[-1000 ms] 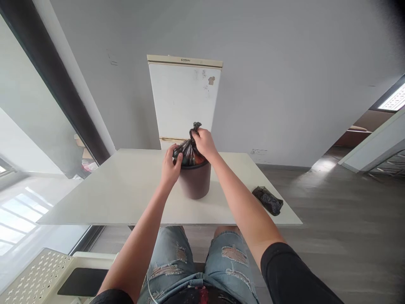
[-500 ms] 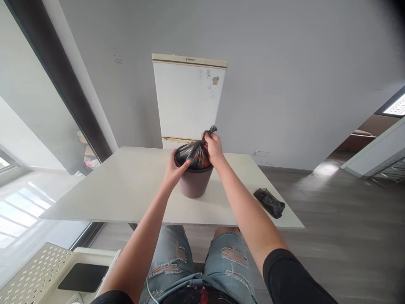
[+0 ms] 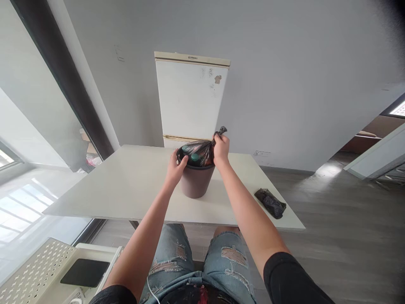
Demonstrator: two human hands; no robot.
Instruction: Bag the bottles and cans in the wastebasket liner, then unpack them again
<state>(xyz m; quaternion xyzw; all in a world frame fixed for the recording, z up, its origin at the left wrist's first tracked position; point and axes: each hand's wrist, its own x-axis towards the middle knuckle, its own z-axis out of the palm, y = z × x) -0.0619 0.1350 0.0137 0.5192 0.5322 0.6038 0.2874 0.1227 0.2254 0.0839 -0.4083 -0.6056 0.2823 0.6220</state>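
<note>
A brown-grey trash can [image 3: 196, 183] stands upright on the white table [image 3: 136, 185]. Inside it sits a black plastic garbage bag [image 3: 204, 148], its gathered neck twisted and sticking up on the right. Greenish round items show faintly through the thin plastic. My right hand [image 3: 220, 148] is closed round the bag's neck, just above the can's right rim. At the left rim, my left hand [image 3: 176, 165] grips the can, thumb over the edge and fingers along the outer side.
A folded black plastic bag [image 3: 271, 203] lies near the table's right edge. Beyond the table stands a white fridge [image 3: 191, 97] against a grey wall. At lower left is a cream cart [image 3: 95, 253] with a black tablet-like slab [image 3: 85, 272] on it.
My right hand has drawn the bag's neck slightly to the right, stretching the plastic across the can's top. The greenish items show more clearly. My left hand still holds the rim.
</note>
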